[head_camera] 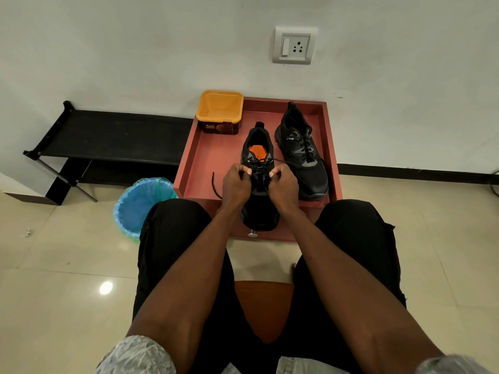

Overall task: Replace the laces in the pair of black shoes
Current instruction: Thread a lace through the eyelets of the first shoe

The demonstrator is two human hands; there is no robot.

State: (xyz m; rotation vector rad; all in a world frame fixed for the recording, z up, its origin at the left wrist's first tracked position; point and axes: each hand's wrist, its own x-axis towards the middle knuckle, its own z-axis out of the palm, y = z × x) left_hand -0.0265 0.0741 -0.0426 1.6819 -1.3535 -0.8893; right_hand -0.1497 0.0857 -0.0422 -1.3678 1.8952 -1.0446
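Observation:
Two black shoes stand on a red tray-topped stand (208,155). The near shoe (259,211), with an orange insole, points toward me, its toe over the tray's front edge. My left hand (236,184) and my right hand (283,186) sit on either side of its eyelets, each pinching the black lace (286,161). One lace end runs right across the second shoe (302,152), which stands laced at the right. The other end (215,184) trails on the tray left of my left hand.
An empty orange tub (220,110) sits at the tray's back left corner. A bin with a blue-green liner (140,203) stands on the floor at the left, a black rack (108,136) behind it. My knees flank the stand. A wall socket (294,45) is above.

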